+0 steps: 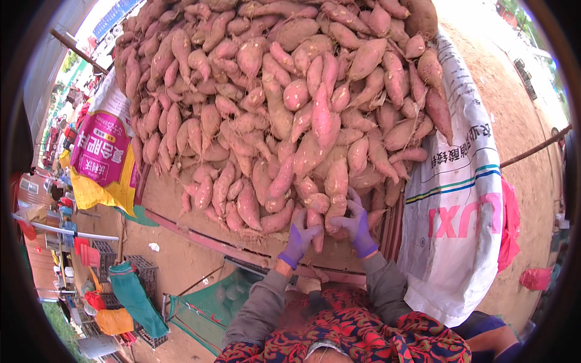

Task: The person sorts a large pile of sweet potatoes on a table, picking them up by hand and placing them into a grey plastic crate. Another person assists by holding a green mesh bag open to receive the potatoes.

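A large heap of pink-skinned sweet potatoes (254,122) fills the vehicle's load bed in front of me. My left hand (298,239), in a purple glove, is at the heap's near edge, its thumb and fingers around a slim sweet potato (314,220). Just to the right, my right hand (358,227), gloved the same way, has its fingers and thumb around a knobbly sweet potato (336,208). Some of its fingertips are hidden behind the roots. Thin root hairs and dry soil cling to many of them.
White woven sacks (454,236) drape the right side, and a magenta and yellow fertilizer bag (102,154) the left. A red metal bed edge (218,242) runs before me. Lower left are a green mesh-covered frame (199,313) and black plastic crates (143,272). Part of another person (492,338) shows lower right.
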Demonstrator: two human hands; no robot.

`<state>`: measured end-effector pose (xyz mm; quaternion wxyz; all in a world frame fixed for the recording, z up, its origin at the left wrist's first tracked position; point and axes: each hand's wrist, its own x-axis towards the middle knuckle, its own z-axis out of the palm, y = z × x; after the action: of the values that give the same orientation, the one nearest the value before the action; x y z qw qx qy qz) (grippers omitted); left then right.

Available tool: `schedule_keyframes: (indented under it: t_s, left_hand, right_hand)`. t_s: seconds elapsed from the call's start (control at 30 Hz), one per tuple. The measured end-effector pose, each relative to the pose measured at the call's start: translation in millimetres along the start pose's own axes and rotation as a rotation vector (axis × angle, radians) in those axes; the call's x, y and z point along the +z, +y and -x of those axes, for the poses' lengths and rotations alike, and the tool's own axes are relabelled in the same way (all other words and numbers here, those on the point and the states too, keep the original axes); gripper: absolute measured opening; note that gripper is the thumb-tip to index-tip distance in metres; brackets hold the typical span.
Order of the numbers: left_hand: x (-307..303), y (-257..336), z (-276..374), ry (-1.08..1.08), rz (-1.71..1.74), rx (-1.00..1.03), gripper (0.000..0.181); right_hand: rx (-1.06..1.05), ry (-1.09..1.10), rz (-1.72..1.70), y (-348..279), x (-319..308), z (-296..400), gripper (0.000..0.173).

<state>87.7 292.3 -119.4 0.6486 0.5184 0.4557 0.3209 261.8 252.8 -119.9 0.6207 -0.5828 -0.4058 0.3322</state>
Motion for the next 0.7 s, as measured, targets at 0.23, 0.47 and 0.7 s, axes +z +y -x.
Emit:
schedule_keyframes:
  t_s: [0.23,0.47,0.7]
  left_hand:
    - [-40.1,-94.6,33.9,-0.127,0.584,-0.583,0.043]
    - [-66.9,-81.8,56.5,-0.187,0.934,-0.597,0.039]
    - [-68.1,-97.2,65.2,-0.256,0.987,-0.511,0.043]
  right_hand:
    - [0.647,0.045,0.089,44.5,-29.4,70.5,0.036]
    - [0.265,0.273,0.466,39.9,-19.7,33.6,0.052]
    - [0.423,0.176,0.639,43.6,12.5,-1.7,0.069]
